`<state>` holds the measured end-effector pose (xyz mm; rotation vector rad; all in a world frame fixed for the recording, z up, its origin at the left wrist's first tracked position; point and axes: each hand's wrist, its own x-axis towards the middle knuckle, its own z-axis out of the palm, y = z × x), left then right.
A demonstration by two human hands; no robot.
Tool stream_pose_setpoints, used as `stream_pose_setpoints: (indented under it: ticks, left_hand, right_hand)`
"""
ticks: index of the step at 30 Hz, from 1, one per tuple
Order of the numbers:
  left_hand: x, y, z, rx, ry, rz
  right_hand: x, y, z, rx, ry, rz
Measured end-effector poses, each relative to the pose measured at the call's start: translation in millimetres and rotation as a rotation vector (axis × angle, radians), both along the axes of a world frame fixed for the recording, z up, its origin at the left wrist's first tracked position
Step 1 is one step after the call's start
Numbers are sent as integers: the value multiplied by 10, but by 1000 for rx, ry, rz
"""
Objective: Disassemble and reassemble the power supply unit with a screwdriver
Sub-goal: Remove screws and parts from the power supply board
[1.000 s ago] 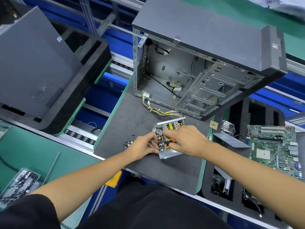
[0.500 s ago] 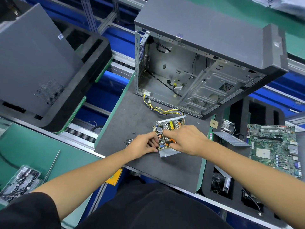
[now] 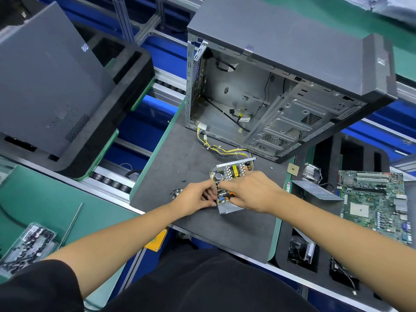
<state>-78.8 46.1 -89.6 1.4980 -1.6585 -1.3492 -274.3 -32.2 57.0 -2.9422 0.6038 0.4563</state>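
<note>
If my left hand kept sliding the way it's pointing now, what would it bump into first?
The left hand points right, already at the edge of the open power supply unit. Going straight on, it would probably meet the circuit board first, then the right hand with the orange-handled screwdriver; depth is unclear.

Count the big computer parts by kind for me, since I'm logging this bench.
Open computer case: 1
Case side panel: 1
Motherboard: 1
Open power supply: 1, left hand holding it, right hand on an orange-handled tool
Total: 4
</note>
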Motion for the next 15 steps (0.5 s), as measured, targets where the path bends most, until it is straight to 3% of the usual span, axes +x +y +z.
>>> stream_pose_setpoints:
  ticks: [15]
  left_hand:
    - [-25, -30, 45, -18, 27, 1]
  right_hand:
    - [113, -33, -10, 6, 64, 63]
